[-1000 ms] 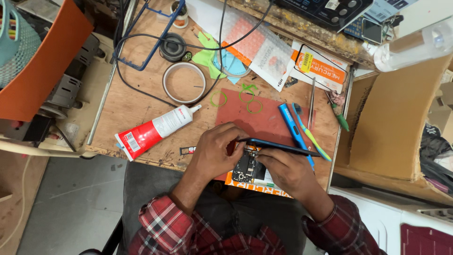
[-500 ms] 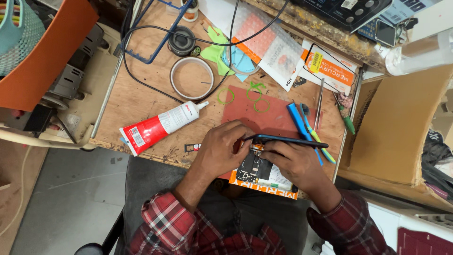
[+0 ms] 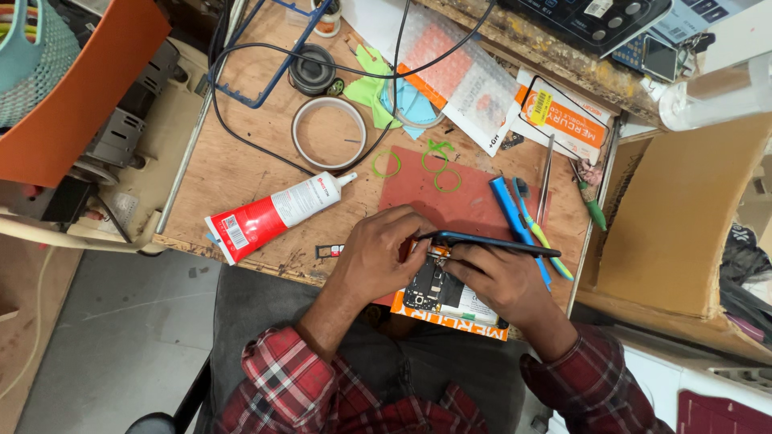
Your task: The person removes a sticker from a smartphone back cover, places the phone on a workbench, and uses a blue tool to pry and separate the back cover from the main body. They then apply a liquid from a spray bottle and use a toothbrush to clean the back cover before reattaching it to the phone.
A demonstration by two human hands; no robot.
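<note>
An opened phone (image 3: 438,291) with its dark circuit board showing lies at the bench's near edge on an orange-edged packet (image 3: 450,317). A thin dark panel (image 3: 490,242), seen edge on, stands tilted over it. My left hand (image 3: 378,253) grips the panel's left end with curled fingers. My right hand (image 3: 494,281) holds the panel from below, fingertips at the hinge side near the board. Both hands are above a dark red mat (image 3: 450,197).
A red and white glue tube (image 3: 273,213) lies left of my hands. A tape ring (image 3: 328,133), green rubber bands (image 3: 438,165), a blue tool (image 3: 515,213), tweezers (image 3: 545,169), black cables (image 3: 265,56) and packets cover the wooden bench (image 3: 233,173). A cardboard box (image 3: 683,225) stands right.
The view has shifted slightly. My hands stay on the panel over the phone, and the panel's tilt looks much the same.
</note>
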